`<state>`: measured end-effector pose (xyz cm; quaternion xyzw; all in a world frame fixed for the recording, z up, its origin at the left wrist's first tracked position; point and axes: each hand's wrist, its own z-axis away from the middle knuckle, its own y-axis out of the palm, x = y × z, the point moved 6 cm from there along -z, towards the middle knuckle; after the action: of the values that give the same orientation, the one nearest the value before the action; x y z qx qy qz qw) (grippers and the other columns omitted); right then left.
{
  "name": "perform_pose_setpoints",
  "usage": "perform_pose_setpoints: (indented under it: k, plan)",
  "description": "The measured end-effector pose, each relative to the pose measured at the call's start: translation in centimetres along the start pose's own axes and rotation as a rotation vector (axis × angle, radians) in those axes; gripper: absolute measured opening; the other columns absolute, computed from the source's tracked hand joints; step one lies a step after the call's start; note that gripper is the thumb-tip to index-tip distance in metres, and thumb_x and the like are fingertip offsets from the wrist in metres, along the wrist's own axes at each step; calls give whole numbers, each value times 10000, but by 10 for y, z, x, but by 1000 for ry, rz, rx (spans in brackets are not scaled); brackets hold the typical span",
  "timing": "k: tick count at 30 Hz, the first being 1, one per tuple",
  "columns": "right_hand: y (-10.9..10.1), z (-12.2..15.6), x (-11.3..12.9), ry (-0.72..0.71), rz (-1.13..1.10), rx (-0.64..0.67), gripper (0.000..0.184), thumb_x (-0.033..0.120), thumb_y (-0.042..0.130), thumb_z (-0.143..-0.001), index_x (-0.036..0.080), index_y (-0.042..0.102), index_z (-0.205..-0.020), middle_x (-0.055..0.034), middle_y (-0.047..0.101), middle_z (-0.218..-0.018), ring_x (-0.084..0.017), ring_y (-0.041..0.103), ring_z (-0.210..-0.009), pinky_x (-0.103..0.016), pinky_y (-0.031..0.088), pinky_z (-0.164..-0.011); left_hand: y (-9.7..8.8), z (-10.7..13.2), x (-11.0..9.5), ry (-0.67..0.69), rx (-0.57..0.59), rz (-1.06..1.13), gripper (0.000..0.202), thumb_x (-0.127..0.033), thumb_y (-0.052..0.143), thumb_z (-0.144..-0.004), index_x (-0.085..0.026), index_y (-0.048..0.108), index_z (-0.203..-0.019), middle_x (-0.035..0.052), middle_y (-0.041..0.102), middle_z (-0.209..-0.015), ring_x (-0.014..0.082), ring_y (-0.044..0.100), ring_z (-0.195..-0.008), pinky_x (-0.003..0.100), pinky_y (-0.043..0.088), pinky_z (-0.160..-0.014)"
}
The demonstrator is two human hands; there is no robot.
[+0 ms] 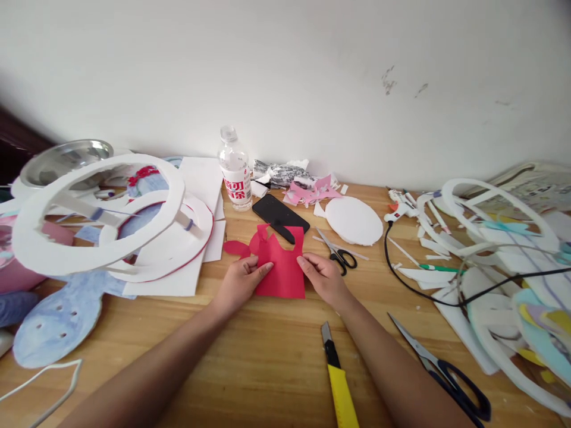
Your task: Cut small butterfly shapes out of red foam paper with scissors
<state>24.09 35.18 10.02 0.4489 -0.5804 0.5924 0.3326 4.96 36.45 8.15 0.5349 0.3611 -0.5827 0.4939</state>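
Observation:
Between my hands is a sheet of red paper (282, 273) with an irregular cut-out top edge. My left hand (241, 279) pinches its left side, thumb on top. On the opposite side my right hand (323, 276) grips the right edge the same way. A red cut paper piece (237, 248) lies just beyond my left fingers. Behind the sheet rests a black phone (279, 215), partly covered by the paper. Small scissors (341, 255) with black handles lie beyond my right hand. A yellow utility knife (339, 386) lies near my right forearm, blade showing.
A plastic bottle (235, 172) stands near the wall. White foam rings (27, 238) and a metal bowl (66, 163) crowd the left. A white disc (354, 221), pink scraps (312, 190), a glue gun (400, 207) with black cord and large scissors (441, 365) lie to the right.

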Motion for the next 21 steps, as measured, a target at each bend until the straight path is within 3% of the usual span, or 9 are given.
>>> perform_pose_setpoints:
  k: [3,6,9,12,15,21]
  plan:
    - [3,2,-5,51,-33,45,392,509,566,-915,187,525,-695,37,395,-624,-103,351,-563,-231,278,-502,4,-1,5,-85,75,107,382,-494,772,-736,-154,721,-904,50,754,-804,225,702,-755,296,555,-669]
    - [1,2,-5,62,-18,56,423,530,570,-905,184,526,-664,37,403,-607,-102,358,-550,-231,289,-496,7,-1,7,-105,133,190,367,-457,763,-767,-149,715,-960,55,748,-785,184,678,-646,277,545,-613]
    - [-3,-1,-1,21,-32,40,404,526,583,-899,185,582,-682,21,488,-623,-124,459,-590,-234,378,-540,10,-2,9,-98,173,343,328,-412,749,-790,-165,710,-1002,35,723,-723,156,637,-561,272,537,-566]
    - [-4,-3,1,-36,-119,68,299,490,596,-903,205,682,-879,-24,644,-800,-172,609,-764,-256,481,-671,7,-3,10,-77,124,433,256,-353,774,-758,-180,723,-939,30,721,-803,137,630,-618,242,523,-595]
    - [-2,-2,-2,-79,-184,129,246,414,577,-929,236,686,-1060,-51,685,-986,-179,641,-890,-272,497,-761,3,-4,7,-25,101,354,181,-326,722,-799,-182,732,-907,31,713,-891,119,618,-701,199,479,-632]
    - [-6,1,2,-173,-85,96,150,273,526,-943,226,669,-952,-33,654,-950,-166,595,-870,-272,456,-777,-1,0,-5,192,99,-18,219,-245,506,-921,-179,714,-917,32,678,-893,131,575,-758,221,435,-691]
